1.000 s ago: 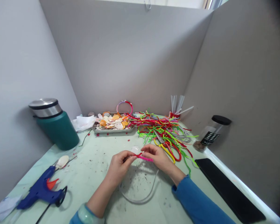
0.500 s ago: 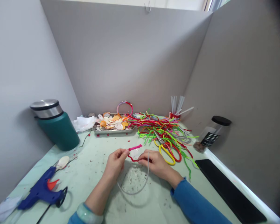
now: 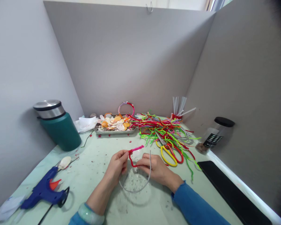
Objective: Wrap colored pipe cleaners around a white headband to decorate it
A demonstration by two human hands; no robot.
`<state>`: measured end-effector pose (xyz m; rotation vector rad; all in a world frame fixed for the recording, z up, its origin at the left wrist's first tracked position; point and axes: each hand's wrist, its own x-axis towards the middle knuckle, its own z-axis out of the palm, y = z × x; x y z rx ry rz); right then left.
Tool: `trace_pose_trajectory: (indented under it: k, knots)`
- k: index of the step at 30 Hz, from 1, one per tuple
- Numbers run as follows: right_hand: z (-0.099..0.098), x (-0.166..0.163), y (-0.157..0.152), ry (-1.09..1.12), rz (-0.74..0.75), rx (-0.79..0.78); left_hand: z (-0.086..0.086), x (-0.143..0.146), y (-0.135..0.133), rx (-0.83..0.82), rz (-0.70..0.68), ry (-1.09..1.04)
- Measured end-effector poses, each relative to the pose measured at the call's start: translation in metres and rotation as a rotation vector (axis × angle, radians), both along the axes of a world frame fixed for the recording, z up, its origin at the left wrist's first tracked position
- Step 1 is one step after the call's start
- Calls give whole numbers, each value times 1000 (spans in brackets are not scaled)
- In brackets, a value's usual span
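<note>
My left hand is closed in a pinch on a thin grey open hoop, at the spot where a pink fuzzy wrapping covers one end of it. From this pinch a red pipe cleaner bends down to my right hand, whose thumb and fingers are closed on it. The hoop's bare grey end stands up in front of the right fingers; whether they touch it I cannot tell. Part of the hoop is hidden behind my left hand.
Beyond my hands lie scissors, a heap of coloured pipe cleaners and a metal tray of shells and discs. On the left are a blue glue gun and a green bottle. A jar and black bar are right.
My right hand has moved slightly down, and the red pipe cleaner now hangs in a deeper bend between the hands. The whole view has shifted a little.
</note>
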<state>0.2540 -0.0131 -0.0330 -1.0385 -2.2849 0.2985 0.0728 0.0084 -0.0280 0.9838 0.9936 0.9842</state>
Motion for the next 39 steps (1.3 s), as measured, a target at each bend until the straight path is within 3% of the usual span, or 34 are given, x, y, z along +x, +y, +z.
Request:
trace_pose_trajectory:
  k: [9, 14, 19, 24, 30, 35, 39]
  knots:
    - [-1, 3, 3, 294, 45, -88, -3, 0, 1, 2, 23, 141]
    - [-3, 9, 8, 396, -66, -71, 0, 0, 0, 5, -12, 152]
    - [1, 13, 9, 458, -128, -23, -2, 2, 0, 53, 12, 296]
    - [8, 17, 7, 431, -125, -5, -2, 2, -1, 95, 28, 422]
    - [13, 22, 7, 366, -73, -69, -4, 0, -1, 265, -24, 535]
    - [16, 25, 7, 276, 27, -226, -1, -1, -2, 451, -131, 698]
    - [16, 20, 5, 259, 50, -255, 3, 0, -6, 539, -227, 745]
